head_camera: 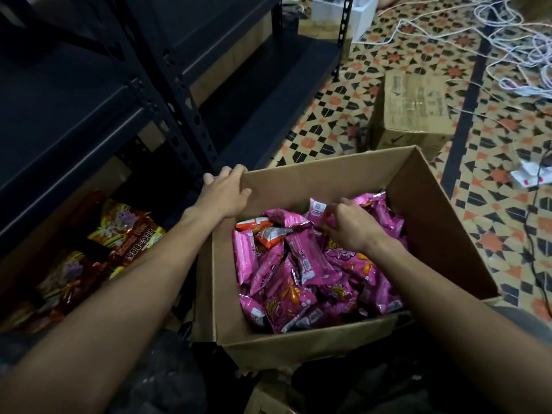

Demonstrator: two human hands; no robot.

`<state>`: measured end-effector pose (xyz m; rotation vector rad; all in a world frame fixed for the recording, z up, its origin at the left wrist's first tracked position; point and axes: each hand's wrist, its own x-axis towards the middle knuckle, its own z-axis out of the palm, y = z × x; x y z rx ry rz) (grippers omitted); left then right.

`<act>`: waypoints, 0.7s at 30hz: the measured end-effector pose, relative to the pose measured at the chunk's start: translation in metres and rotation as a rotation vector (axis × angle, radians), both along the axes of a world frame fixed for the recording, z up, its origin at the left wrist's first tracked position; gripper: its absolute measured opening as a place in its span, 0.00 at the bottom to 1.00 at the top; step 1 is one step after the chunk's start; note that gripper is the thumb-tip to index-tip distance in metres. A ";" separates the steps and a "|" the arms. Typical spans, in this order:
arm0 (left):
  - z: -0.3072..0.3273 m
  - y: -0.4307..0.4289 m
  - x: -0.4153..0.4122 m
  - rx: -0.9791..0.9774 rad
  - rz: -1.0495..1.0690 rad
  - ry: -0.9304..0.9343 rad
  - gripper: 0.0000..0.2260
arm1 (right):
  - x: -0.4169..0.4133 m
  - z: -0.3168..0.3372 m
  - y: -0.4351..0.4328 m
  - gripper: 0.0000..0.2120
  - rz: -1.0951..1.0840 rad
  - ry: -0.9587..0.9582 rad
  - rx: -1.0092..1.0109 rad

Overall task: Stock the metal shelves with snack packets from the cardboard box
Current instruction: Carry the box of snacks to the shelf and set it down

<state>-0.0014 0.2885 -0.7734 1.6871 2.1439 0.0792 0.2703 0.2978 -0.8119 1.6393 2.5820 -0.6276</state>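
Note:
An open cardboard box [442, 222] stands on the floor before me, filled with several pink snack packets [295, 273] and an orange-and-white packet [263, 233]. My left hand [224, 192] grips the box's far left corner, fingers curled over the rim. Inside the box, my right hand [348, 224] pinches a pink packet [318, 209] near the back. The dark metal shelves [98, 115] rise at the left; their lowest level holds several red-and-yellow snack bags [119, 234].
A closed cardboard box [412, 115] lies on the patterned tile floor behind the open one. White cables [513, 46] sprawl at the top right, with a white power strip [531, 174] at the right. Another box's edge [268, 398] shows at the bottom.

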 end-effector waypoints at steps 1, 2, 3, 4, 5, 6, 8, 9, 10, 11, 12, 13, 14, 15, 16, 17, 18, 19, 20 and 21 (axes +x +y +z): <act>0.001 0.004 0.004 -0.027 0.008 0.047 0.18 | -0.001 -0.002 0.002 0.14 -0.026 -0.018 0.024; 0.002 0.005 0.008 -0.045 0.018 0.087 0.18 | -0.002 -0.003 0.004 0.15 -0.047 -0.027 0.053; 0.001 0.005 0.012 -0.057 0.030 0.115 0.19 | -0.005 -0.006 0.007 0.17 -0.061 -0.035 0.060; 0.001 0.002 0.016 -0.060 0.038 0.142 0.22 | -0.006 -0.010 0.010 0.19 -0.069 -0.047 0.049; 0.000 -0.003 0.021 -0.054 0.040 0.172 0.26 | -0.007 -0.014 0.014 0.21 -0.077 -0.071 0.024; 0.000 -0.010 0.026 -0.030 0.036 0.196 0.29 | -0.009 -0.018 0.016 0.23 -0.078 -0.103 -0.004; -0.002 -0.028 0.040 0.103 -0.017 0.204 0.31 | -0.009 -0.021 0.017 0.23 -0.065 -0.184 -0.019; -0.004 -0.038 0.048 0.198 -0.057 0.183 0.30 | -0.008 -0.022 0.016 0.21 -0.061 -0.216 0.002; -0.009 -0.048 0.056 0.276 -0.083 0.134 0.28 | -0.007 -0.022 0.015 0.19 -0.061 -0.236 0.027; -0.013 -0.057 0.062 0.307 -0.084 0.033 0.24 | -0.005 -0.022 0.015 0.18 -0.066 -0.238 0.042; -0.018 -0.061 0.069 0.278 -0.064 -0.112 0.20 | -0.002 -0.021 0.015 0.17 -0.084 -0.214 0.043; -0.024 -0.064 0.074 0.194 -0.034 -0.237 0.16 | 0.001 -0.018 0.015 0.15 -0.113 -0.159 0.031; -0.029 -0.065 0.078 0.079 -0.020 -0.297 0.14 | 0.005 -0.014 0.017 0.14 -0.154 -0.083 0.026; -0.034 -0.064 0.080 -0.029 -0.023 -0.311 0.12 | 0.008 -0.008 0.019 0.14 -0.199 0.001 0.027; -0.038 -0.064 0.083 -0.098 -0.031 -0.308 0.12 | 0.011 0.000 0.019 0.14 -0.235 0.070 0.029; -0.041 -0.063 0.085 -0.123 -0.026 -0.301 0.12 | 0.013 0.010 0.020 0.16 -0.250 0.118 0.032; -0.043 -0.062 0.087 -0.122 -0.011 -0.296 0.13 | 0.015 0.019 0.019 0.17 -0.241 0.142 0.014; -0.046 -0.063 0.089 -0.115 0.002 -0.281 0.13 | 0.016 0.026 0.016 0.17 -0.222 0.148 -0.035; -0.048 -0.063 0.091 -0.107 0.010 -0.258 0.13 | 0.017 0.029 0.013 0.16 -0.198 0.134 -0.108; -0.050 -0.064 0.094 -0.105 0.014 -0.235 0.14 | 0.018 0.030 0.010 0.16 -0.178 0.103 -0.200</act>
